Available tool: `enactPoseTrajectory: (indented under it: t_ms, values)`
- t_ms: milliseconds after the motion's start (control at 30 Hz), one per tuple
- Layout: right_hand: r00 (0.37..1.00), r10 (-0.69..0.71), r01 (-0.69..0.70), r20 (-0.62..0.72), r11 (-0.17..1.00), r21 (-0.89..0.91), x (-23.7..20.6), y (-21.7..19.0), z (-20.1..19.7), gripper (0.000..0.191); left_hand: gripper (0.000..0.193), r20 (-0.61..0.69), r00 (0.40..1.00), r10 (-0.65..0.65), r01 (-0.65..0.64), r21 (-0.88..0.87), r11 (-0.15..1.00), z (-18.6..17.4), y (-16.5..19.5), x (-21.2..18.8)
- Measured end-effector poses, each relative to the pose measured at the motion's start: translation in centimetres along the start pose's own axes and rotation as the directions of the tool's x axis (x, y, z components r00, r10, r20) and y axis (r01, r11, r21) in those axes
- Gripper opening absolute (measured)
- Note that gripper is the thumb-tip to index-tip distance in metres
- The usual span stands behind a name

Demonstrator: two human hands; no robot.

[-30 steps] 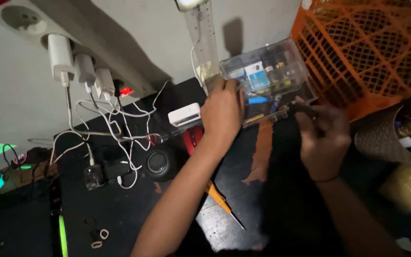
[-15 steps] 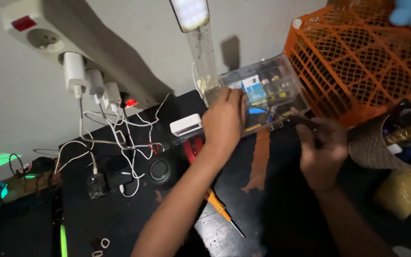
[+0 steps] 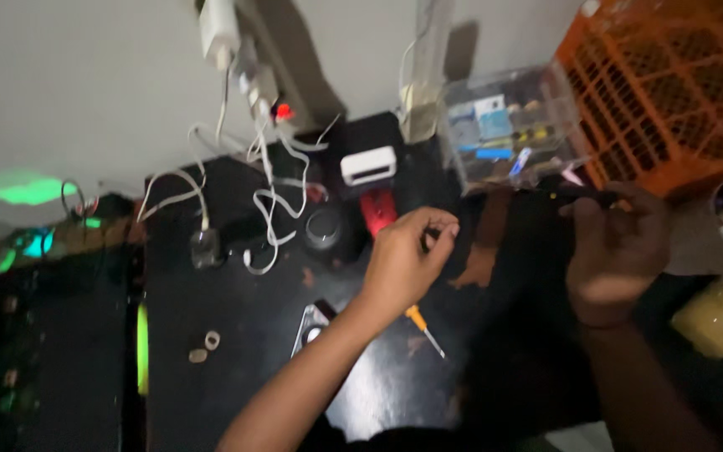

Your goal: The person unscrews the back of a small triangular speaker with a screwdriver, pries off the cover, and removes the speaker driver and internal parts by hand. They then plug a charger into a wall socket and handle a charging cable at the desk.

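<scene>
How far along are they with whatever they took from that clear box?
The left hand is off the clear plastic box and pinches something too small to identify. The right hand holds a dark slim tool. The small orange screwdriver lies unused on the black table.

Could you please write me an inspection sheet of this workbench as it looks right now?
Surface: dark worktop, scuffed, dimly lit.
Job's things: clear plastic parts box at the back edge; dark slim tool in the right hand.
Clutter: orange-handled screwdriver, red tool, small white box, two small rings.
Hands: left hand above the worktop, fingertips pinched, contents too small to tell; right hand gripping the dark slim tool.
Cables: white leads tangled, hanging from a wall power strip.
Surroundings: orange basket on the right; green glow on the left.
</scene>
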State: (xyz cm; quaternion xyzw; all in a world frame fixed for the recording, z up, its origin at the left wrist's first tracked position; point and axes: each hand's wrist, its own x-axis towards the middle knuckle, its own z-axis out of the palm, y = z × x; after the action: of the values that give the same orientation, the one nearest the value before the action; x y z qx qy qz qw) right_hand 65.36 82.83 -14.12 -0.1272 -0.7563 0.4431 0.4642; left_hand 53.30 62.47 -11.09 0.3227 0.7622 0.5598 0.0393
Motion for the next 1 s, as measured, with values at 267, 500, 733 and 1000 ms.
enactPoseTrajectory:
  t_ms: [267,500,733,1000]
  values:
    - [0.995,0.020,-0.036,0.100,0.986,0.163,-7.7,-8.3,0.4,0.026,0.014,0.036,0.972,-0.234,0.236,-0.206,0.950,-7.4,0.1,-12.0]
    - [0.979,-0.069,0.032,0.193,0.982,0.185,-15.1,-13.4,2.4,0.021,0.021,0.040,0.928,-0.370,0.364,-0.313,0.877,-13.9,0.1,-21.4]
    - [0.957,-0.040,0.002,0.289,0.991,0.131,-20.6,-18.0,5.2,0.027,0.018,-0.076,0.886,-0.457,0.387,-0.419,0.821,-17.9,-1.7,-28.2]
    - [0.888,-0.137,0.094,0.439,0.988,0.119,-23.7,-21.6,8.6,0.036,0.015,-0.126,0.879,-0.460,0.235,-0.725,0.647,-20.7,-5.4,-33.8]
